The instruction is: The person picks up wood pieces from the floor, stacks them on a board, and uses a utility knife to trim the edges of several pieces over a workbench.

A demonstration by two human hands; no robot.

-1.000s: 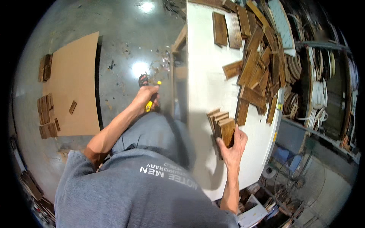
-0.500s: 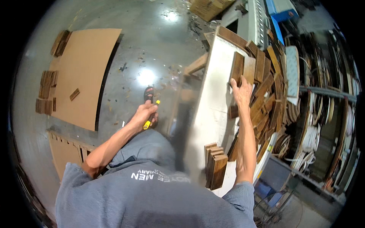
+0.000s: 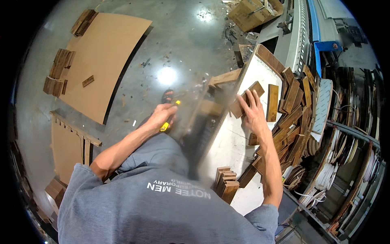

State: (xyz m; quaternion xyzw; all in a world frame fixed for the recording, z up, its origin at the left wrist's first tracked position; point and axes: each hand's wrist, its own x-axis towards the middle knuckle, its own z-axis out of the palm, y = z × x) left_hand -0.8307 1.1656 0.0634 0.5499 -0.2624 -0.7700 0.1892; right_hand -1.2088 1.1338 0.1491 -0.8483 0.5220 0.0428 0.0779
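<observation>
My left hand [image 3: 161, 115] is closed around a yellow and black tool, probably a utility knife [image 3: 164, 127], above the floor by my leg. Over the white tabletop [image 3: 227, 140], my right hand [image 3: 256, 116] grips a short brown wooden block [image 3: 255, 88] with fingertips on its top. That block lies slanted near the table's left edge. Just right of it lies another wooden block [image 3: 273, 102]. A large loose heap of similar wooden blocks [image 3: 290, 120] covers the table's right side. Close to my body stands a small row of blocks [image 3: 226, 185].
On the left, a brown sheet [image 3: 107, 61] carries stacked wooden blocks [image 3: 61, 64] along its edge and a single block [image 3: 87, 81]. A cardboard box [image 3: 254, 14] sits at the far end. Racks with coiled edging strips [image 3: 325, 179] stand to the right.
My right hand has shifted left and drawn a wooden block away from its neighbour, turning it slantwise toward the table's left edge. The left hand still holds the yellow tool. The view has swung.
</observation>
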